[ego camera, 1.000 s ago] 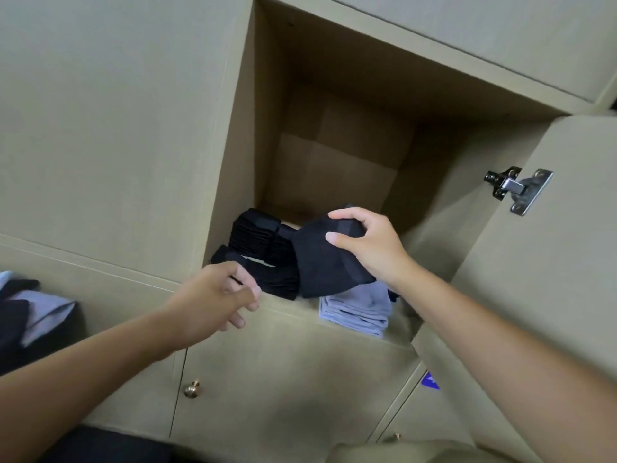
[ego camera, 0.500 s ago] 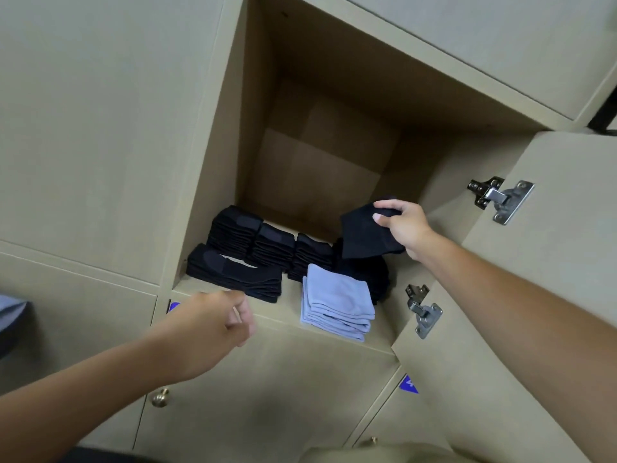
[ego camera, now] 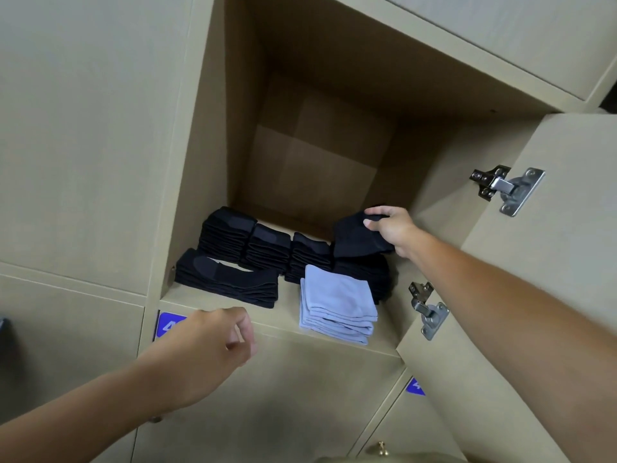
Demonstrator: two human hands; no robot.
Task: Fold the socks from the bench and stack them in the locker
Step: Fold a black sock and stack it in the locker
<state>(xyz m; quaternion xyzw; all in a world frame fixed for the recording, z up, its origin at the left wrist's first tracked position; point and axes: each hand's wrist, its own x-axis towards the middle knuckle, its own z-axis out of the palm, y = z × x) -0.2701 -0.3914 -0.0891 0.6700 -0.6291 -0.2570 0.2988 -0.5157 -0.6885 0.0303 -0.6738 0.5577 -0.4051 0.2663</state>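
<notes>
Inside the open locker (ego camera: 213,182), my right hand (ego camera: 392,228) grips a folded black sock (ego camera: 355,237) just above the black sock stack (ego camera: 370,274) at the back right of the shelf. Several other black stacks (ego camera: 253,242) line the back, and a longer black pile (ego camera: 227,279) lies at the front left. A light blue sock stack (ego camera: 337,302) sits at the front. Below the shelf edge hovers my left hand (ego camera: 213,349), fingers loosely curled and holding nothing.
The locker door (ego camera: 534,262) stands open on the right with two metal hinges (ego camera: 507,188). Closed locker doors surround the opening; a blue number label (ego camera: 165,324) sits under the shelf edge, and a brass knob (ego camera: 380,447) shows at the bottom.
My right hand has carried the black sock from the locker's front deeper in, over the back right stack. My left hand has dropped lower in front of the shelf edge.
</notes>
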